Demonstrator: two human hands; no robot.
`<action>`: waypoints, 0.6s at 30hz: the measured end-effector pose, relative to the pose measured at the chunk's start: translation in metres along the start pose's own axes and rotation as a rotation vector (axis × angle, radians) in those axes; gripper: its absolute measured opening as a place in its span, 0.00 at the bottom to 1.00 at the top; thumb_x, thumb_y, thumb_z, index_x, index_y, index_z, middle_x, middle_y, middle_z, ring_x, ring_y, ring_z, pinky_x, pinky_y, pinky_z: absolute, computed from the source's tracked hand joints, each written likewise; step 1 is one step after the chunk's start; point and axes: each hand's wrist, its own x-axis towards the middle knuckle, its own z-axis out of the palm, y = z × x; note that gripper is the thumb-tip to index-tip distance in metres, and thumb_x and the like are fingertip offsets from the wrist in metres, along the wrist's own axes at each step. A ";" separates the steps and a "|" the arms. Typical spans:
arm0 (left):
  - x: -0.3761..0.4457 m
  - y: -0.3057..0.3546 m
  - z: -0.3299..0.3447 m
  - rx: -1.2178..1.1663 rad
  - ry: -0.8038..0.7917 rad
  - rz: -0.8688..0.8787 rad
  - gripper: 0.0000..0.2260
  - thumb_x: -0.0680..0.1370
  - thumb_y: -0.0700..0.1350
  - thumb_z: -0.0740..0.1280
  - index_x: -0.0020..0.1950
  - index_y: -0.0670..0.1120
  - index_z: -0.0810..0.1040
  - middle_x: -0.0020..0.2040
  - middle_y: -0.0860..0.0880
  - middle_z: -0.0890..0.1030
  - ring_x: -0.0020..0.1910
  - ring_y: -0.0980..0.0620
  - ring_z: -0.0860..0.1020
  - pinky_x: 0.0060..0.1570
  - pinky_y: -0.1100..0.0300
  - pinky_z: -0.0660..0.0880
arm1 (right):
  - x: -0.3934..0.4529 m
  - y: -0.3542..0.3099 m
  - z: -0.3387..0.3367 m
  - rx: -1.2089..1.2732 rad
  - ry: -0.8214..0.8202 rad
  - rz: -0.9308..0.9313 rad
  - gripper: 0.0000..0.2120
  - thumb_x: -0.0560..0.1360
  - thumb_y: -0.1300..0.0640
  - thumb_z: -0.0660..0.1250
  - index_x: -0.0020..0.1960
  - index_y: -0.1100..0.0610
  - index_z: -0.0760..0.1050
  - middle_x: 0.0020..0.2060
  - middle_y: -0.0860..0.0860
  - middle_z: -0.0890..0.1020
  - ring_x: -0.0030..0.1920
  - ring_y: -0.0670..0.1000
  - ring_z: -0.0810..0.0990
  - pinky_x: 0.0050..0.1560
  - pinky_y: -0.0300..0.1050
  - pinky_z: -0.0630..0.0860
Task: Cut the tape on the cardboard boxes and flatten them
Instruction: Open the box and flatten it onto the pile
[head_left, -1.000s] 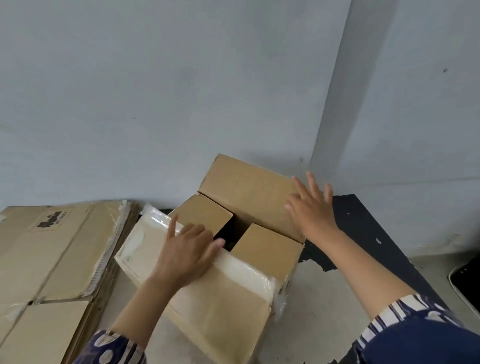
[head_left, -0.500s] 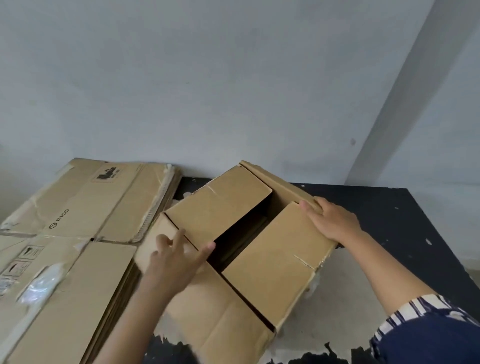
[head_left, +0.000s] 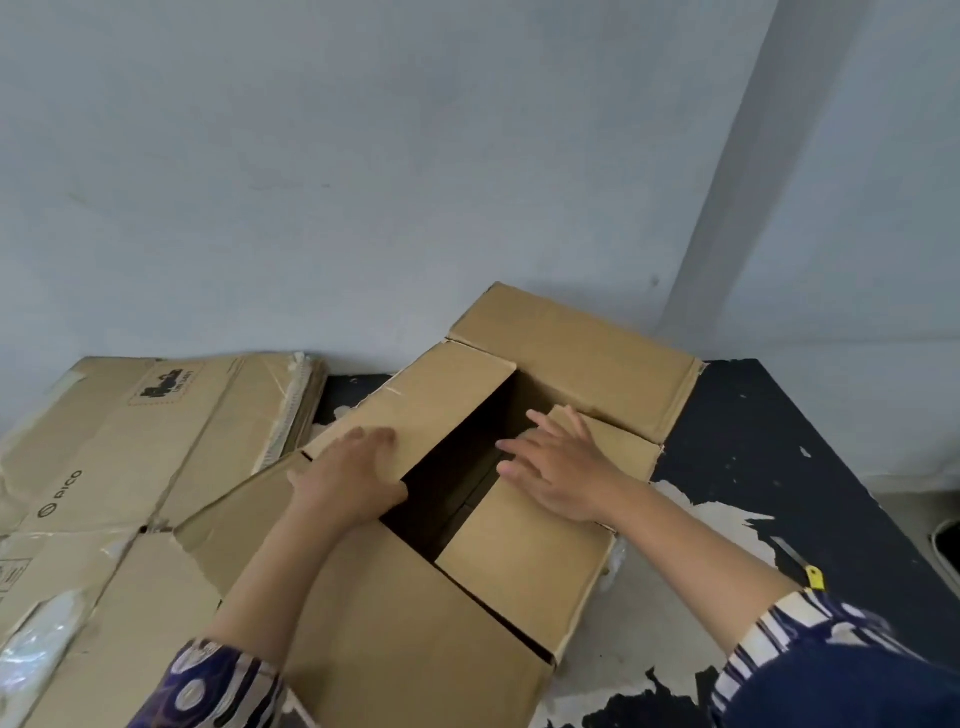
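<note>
Change noted: since half a second ago I see the far flap of the open box (head_left: 415, 597) swung up and back, and both hands have come onto the inner flaps. I judge the tape on this end is already cut and flattening is under way.

Item, open box: one, on the surface (head_left: 810, 467), mid-frame, dark gap between its two inner flaps.
Item, left hand (head_left: 353, 478): one, fingers laid nearly straight over the left flap's edge, pressing, gripping nothing.
Item, right hand (head_left: 558, 467): one, fingers spread flat on the right flap.
Item, flattened boxes (head_left: 130, 441): a stack at left; count unclear, perhaps several.
Item, cutter (head_left: 797, 564): one, yellow-tipped, lying right of the box.
</note>
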 end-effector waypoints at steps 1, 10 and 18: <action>-0.001 -0.004 -0.009 -0.143 0.067 0.021 0.24 0.73 0.48 0.67 0.69 0.55 0.67 0.67 0.50 0.70 0.63 0.48 0.70 0.60 0.51 0.68 | -0.002 -0.002 -0.004 0.042 0.093 -0.020 0.33 0.76 0.35 0.40 0.69 0.50 0.68 0.66 0.49 0.72 0.73 0.50 0.58 0.72 0.55 0.44; 0.046 -0.047 -0.030 0.223 0.854 0.212 0.29 0.71 0.27 0.66 0.69 0.48 0.69 0.75 0.39 0.54 0.72 0.34 0.54 0.66 0.31 0.50 | -0.101 0.003 -0.099 0.065 0.300 0.291 0.13 0.68 0.38 0.64 0.33 0.46 0.73 0.32 0.42 0.78 0.43 0.45 0.74 0.52 0.43 0.67; 0.083 -0.066 0.014 0.019 0.061 0.041 0.31 0.78 0.65 0.52 0.77 0.52 0.51 0.78 0.47 0.52 0.76 0.44 0.51 0.70 0.37 0.52 | -0.124 -0.015 -0.001 0.142 -0.141 0.417 0.35 0.68 0.25 0.39 0.72 0.35 0.37 0.72 0.40 0.32 0.71 0.45 0.28 0.70 0.56 0.29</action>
